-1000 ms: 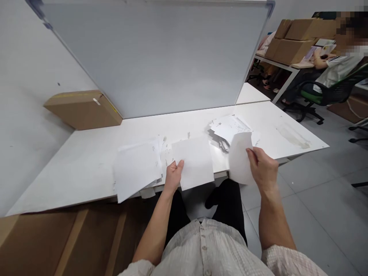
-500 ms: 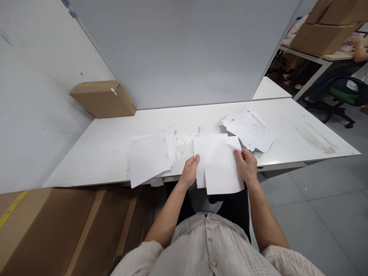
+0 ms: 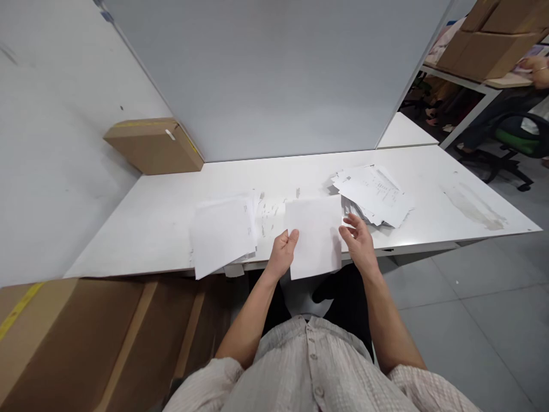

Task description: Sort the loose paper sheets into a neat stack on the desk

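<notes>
My left hand point(image 3: 283, 252) grips the left edge of a blank white sheet of paper point(image 3: 315, 240), thumb on top, over the table's front edge. Whether more sheets lie under it I cannot tell. At the sheet's right edge is my right hand point(image 3: 359, 243), its fingers apart and slightly curled, holding nothing I can see. A loose pile of papers point(image 3: 223, 232) lies to the left, the top one nearly blank and jutting past the table edge. Beyond my right hand a messier stack of printed papers point(image 3: 373, 191) is fanned out.
The white table point(image 3: 163, 229) meets a grey upright panel point(image 3: 274, 80) at its back. A cardboard box point(image 3: 160, 150) leans by the left wall. Larger cartons point(image 3: 77, 343) stand below left. At the far right are a swivel chair point(image 3: 514, 140), stacked boxes point(image 3: 484, 54) and another person's arm point(image 3: 538, 71).
The two overlapping sheets now look like one, squared up in my left hand. My right hand has let go of the sheet's right edge and moved slightly left, fingers spreading.
</notes>
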A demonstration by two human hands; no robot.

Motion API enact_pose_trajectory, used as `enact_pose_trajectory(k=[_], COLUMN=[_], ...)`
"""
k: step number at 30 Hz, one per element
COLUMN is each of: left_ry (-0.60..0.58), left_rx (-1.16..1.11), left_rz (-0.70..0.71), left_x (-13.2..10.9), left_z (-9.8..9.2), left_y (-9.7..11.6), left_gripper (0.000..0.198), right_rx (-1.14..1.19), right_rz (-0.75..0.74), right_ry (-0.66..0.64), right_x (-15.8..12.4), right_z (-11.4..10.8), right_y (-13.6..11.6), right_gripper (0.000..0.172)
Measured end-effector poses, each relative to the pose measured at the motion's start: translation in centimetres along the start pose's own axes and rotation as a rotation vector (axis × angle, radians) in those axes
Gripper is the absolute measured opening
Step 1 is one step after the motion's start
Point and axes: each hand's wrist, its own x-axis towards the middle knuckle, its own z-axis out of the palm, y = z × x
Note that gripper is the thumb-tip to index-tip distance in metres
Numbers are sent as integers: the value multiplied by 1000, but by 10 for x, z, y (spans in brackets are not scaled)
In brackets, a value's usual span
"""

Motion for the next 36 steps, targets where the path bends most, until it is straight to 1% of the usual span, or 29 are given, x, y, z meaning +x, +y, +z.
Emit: enact_pose_trajectory(k=[1,2,3,5,8,11,15,17,20,24,26,28,30,31,33,36], left_ry=[5,5,5,5,25,46,44,59,69,55,76,109,105,80,-9,-167], left_rx=[20,40,58,80,92,76,48,58,82,125,152,155,135,120,101,187], left_rz=[31,68,110,193,274,275,252,280,306,236,220,218,186,149,36,-204], left_x=[0,0,0,1,3,8,14,15,16,18,18,17,15,14,11,5], left_z=[-2,-4,-5,-7,-9,-11,-13,-13,-13,-13,-13,-12,-10,-10,-11,-15], left_y=[3,7,11,17,17,3,-19,-23,-22,-15,-11,-7,-5,-5,-8,-17], left_gripper=[41,41,40,40,39,40,37,34,34,39,39,38,39,40,43,41], right_rx=[77,146,202,275,318,346,372,386,402,348,305,225,83,4,-111,-181], right_rz=[10,8,-4,-48,-114,-123,-103,-112,-127,-85,-72,-77,-76,-66,-26,55], right_ry=[-83,-150,-190,-175,-98,-100,-129,-132,-139,-176,-182,-175,-171,-172,-174,-182], right_x=[1,1,2,2,3,4,3,2,2,3,2,-1,-4,-6,-9,-15], right_z=[-1,-1,-1,1,7,14,20,21,20,20,18,16,13,12,9,5], right_y=[-2,-5,-8,-15,-17,-6,9,10,8,7,5,3,3,4,10,22], right_gripper=[48,42,34,23,18,18,19,19,20,22,22,22,22,22,23,23])
